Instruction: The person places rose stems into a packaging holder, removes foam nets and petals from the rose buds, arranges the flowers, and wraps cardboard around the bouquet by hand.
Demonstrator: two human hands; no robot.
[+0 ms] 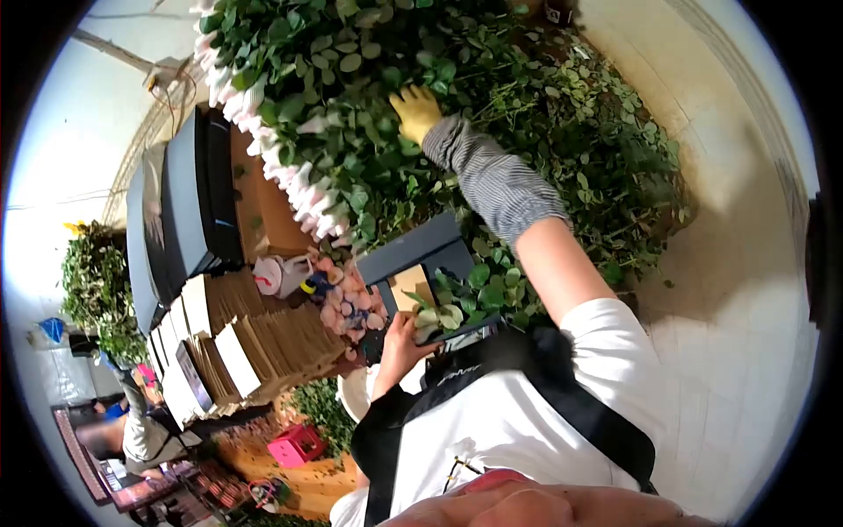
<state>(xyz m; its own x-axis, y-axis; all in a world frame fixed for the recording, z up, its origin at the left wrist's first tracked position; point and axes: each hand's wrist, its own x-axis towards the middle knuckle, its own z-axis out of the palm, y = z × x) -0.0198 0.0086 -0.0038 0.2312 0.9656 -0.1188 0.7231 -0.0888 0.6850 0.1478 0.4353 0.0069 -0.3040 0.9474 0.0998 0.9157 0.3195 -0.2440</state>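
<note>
My right hand [417,114], in a yellow glove with a grey striped sleeve, reaches over a large pile of leafy stems [342,61]. Its fingers are apart among the leaves. My bare left hand [405,350] is low in front of my body, fingers closed round the base of a leafy stem [439,318]. A brown cardboard piece [410,288] and a dark box-like holder [411,249] lie just beyond it. Pale pink wrapped flower heads [294,180] line the pile's left edge.
Stacked cardboard sheets [272,351] and dark panels [186,193] stand at the left. Pink flower heads or petals [347,303] lie beside the holder. A pink crate [296,446] is on the floor at lower left, where another person [145,435] is present. Pale floor [738,263] shows at right.
</note>
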